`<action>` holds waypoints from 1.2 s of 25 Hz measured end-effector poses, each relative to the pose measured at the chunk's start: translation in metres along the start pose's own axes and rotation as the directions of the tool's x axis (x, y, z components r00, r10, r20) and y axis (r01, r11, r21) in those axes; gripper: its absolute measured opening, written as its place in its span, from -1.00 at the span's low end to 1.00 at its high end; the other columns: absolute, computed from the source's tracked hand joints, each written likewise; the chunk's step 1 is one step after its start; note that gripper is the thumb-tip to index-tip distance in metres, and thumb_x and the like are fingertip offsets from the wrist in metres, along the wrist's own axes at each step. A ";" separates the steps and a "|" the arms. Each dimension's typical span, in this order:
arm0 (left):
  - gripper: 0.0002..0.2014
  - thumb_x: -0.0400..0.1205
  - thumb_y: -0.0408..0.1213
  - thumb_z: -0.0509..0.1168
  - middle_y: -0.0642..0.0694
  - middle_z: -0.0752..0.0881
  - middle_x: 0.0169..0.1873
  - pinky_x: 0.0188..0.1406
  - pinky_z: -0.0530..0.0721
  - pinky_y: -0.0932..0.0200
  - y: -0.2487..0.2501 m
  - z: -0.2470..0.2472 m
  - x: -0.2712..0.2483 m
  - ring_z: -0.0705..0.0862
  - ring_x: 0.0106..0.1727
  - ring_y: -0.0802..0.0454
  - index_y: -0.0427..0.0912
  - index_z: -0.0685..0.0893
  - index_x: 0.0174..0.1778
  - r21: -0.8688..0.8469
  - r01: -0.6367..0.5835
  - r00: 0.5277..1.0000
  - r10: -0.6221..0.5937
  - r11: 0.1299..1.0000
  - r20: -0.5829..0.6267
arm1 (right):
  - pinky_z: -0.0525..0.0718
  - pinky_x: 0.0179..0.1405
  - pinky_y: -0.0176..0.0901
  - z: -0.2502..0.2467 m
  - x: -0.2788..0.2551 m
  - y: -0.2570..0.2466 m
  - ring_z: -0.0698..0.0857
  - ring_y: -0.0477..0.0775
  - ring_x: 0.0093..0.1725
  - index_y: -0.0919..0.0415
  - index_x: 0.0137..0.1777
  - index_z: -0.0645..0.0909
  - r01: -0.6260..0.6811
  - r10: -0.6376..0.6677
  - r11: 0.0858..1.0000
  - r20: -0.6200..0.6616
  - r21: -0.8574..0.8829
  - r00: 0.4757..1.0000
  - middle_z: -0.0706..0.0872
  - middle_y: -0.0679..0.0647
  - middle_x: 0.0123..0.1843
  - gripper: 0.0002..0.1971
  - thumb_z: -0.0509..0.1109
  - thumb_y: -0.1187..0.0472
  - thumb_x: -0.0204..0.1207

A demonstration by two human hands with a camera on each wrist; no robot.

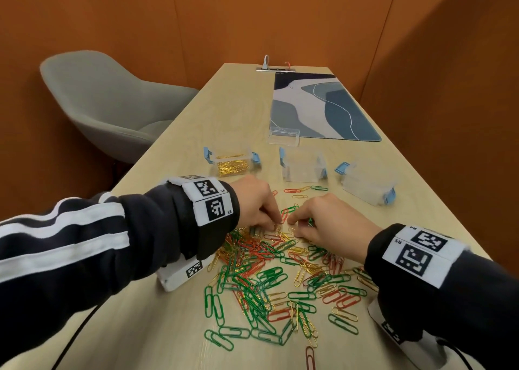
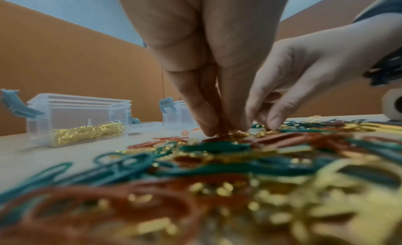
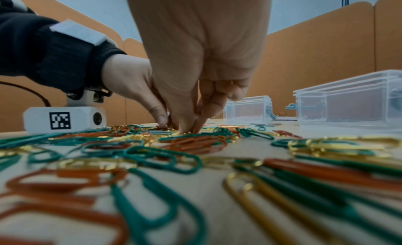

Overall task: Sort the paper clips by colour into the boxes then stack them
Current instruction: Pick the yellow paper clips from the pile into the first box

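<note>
A pile of red, green and gold paper clips (image 1: pixel 275 274) covers the near table. My left hand (image 1: pixel 276 222) reaches into its far edge and pinches red clips (image 2: pixel 214 97) between thumb and fingers. Close beside it, my right hand (image 1: pixel 293 223) has thumb and forefinger curled down, pinching at a clip in the pile; its colour is unclear. Beyond the hands, a clear box with gold clips (image 1: pixel 231 163) stands at the left. Two empty clear boxes (image 1: pixel 304 166) (image 1: pixel 369 183) stand to its right.
A loose clear lid (image 1: pixel 283 136) lies behind the boxes at the edge of a blue patterned mat (image 1: pixel 323 108). A grey chair (image 1: pixel 106 100) stands left of the table. A few stray clips (image 1: pixel 306 188) lie between the hands and the boxes.
</note>
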State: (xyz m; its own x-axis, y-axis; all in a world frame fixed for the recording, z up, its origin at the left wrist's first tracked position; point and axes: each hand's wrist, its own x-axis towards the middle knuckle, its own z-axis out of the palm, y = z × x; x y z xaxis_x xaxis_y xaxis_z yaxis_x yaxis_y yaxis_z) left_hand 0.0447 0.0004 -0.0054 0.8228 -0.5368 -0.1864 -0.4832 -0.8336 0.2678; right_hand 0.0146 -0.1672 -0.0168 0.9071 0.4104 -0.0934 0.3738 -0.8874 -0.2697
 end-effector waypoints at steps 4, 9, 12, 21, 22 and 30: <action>-0.68 0.44 -0.20 0.50 -0.01 0.78 -0.01 -0.10 0.49 0.40 0.001 0.003 -0.003 0.61 -0.12 0.23 -0.05 0.77 0.13 -0.036 0.011 0.998 -0.009 0.999 0.055 | 0.63 0.19 -0.08 0.000 0.000 -0.001 0.67 0.04 0.11 0.02 0.19 0.71 0.001 -0.002 0.999 0.003 0.042 1.000 0.75 0.01 0.13 -0.75 0.40 0.11 0.52; -0.77 0.46 -0.26 0.48 0.07 0.73 -0.29 -0.32 0.46 0.49 0.006 0.002 -0.005 0.57 -0.29 0.21 -0.13 0.79 0.04 -0.031 0.089 0.994 -0.087 0.996 0.061 | 0.55 -0.17 -0.29 0.000 -0.001 -0.003 0.52 -0.24 -0.32 0.04 0.03 0.73 0.051 -0.059 0.991 0.063 0.123 0.996 0.71 -0.08 -0.15 -0.82 0.49 0.09 0.45; -0.77 0.56 -0.18 0.38 -0.02 0.76 -0.09 -0.15 0.50 0.35 0.006 0.005 -0.007 0.53 -0.21 0.17 -0.14 0.74 0.09 0.016 0.132 0.986 -0.133 0.991 0.101 | 0.52 -0.23 -0.36 0.003 -0.001 -0.003 0.55 -0.24 -0.32 0.06 -0.09 0.71 0.070 -0.082 0.991 0.106 0.117 0.991 0.74 -0.05 -0.15 -0.94 0.43 0.14 0.50; -0.88 0.52 -0.35 0.43 0.00 0.69 -0.39 -0.22 0.67 0.31 -0.010 -0.005 -0.015 0.63 -0.42 0.15 -0.04 0.67 -0.14 -0.442 0.213 0.977 -0.178 0.871 0.120 | 0.50 -0.29 -0.39 0.002 -0.006 -0.006 0.53 -0.20 -0.37 0.06 -0.13 0.63 0.068 -0.080 0.988 0.083 0.139 0.993 0.67 -0.04 -0.24 -0.87 0.31 0.30 0.46; -0.86 0.56 -0.41 0.37 0.00 0.68 -0.44 -0.28 0.70 0.33 -0.012 -0.007 -0.018 0.63 -0.43 0.13 -0.06 0.67 -0.08 -0.597 0.230 0.973 -0.175 0.769 0.150 | 0.48 -0.26 -0.36 0.001 -0.007 -0.005 0.53 -0.18 -0.34 0.05 -0.05 0.64 0.061 -0.067 0.988 0.042 0.142 0.997 0.67 -0.04 -0.21 -0.82 0.28 0.31 0.48; -0.77 0.70 -0.46 0.08 -0.09 0.64 -0.40 -0.52 0.65 0.41 -0.006 -0.009 -0.026 0.66 -0.50 0.17 -0.32 0.65 -0.11 -0.838 0.407 0.912 -0.120 0.364 0.392 | 0.42 -0.32 -0.66 -0.010 -0.026 0.004 0.48 -0.30 -0.31 0.07 0.12 0.74 0.114 -0.118 0.989 0.035 0.095 0.992 0.53 -0.22 -0.26 -0.79 0.31 0.14 0.59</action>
State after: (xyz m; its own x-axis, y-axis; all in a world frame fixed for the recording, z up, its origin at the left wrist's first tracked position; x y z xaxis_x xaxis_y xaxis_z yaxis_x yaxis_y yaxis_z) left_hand 0.0291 0.0200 0.0067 0.6914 -0.4408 -0.5724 0.4101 -0.4127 0.8133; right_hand -0.0050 -0.1836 -0.0059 0.8494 0.5193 -0.0941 0.4549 -0.8107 -0.3685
